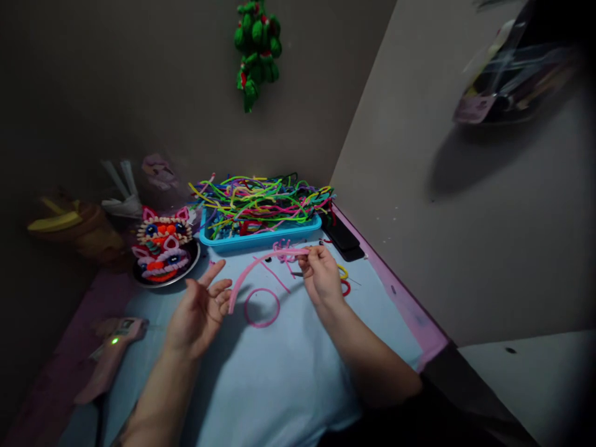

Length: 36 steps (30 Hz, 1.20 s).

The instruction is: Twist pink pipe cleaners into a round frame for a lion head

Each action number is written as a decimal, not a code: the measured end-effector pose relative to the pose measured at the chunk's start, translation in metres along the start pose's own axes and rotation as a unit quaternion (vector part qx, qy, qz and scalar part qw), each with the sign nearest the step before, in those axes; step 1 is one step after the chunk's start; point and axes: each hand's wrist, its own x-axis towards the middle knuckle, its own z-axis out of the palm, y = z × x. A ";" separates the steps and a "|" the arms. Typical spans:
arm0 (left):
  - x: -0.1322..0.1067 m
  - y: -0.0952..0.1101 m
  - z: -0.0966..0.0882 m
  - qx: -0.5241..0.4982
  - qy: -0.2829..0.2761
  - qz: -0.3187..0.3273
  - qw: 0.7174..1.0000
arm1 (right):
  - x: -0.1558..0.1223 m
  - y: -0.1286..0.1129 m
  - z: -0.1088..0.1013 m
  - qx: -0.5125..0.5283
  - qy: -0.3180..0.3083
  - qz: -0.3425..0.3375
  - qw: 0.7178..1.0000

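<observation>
My right hand pinches one end of a pink pipe cleaner, which arcs over to the left. Its other end hangs beside the fingers of my left hand; that hand is open, palm up, with fingers spread. Below the arc, a pink pipe cleaner ring lies on the blue cloth. Another straight pink pipe cleaner rests behind it, near a small curled pink bundle. Scissors with yellow and red handles lie partly hidden behind my right hand.
A blue tray heaped with colourful pipe cleaners stands at the back. To its left, a dish holds fuzzy animal-face figures. A pink glue gun with a green light lies at left. A black phone sits at right.
</observation>
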 end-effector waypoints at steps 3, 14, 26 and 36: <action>-0.004 -0.019 0.011 0.001 0.039 -0.055 0.998 | -0.020 0.010 0.012 0.024 -0.009 -0.013 1.000; -0.010 -0.050 0.023 -0.062 0.039 0.045 0.996 | -0.075 0.023 0.016 -0.294 -0.221 -0.284 0.886; -0.012 -0.025 0.022 -0.209 0.025 0.038 0.977 | -0.068 0.021 0.009 -0.303 -0.244 -0.230 0.892; -0.010 0.004 0.012 -0.235 0.077 0.115 0.962 | -0.046 0.025 -0.002 -0.282 -0.198 -0.100 0.933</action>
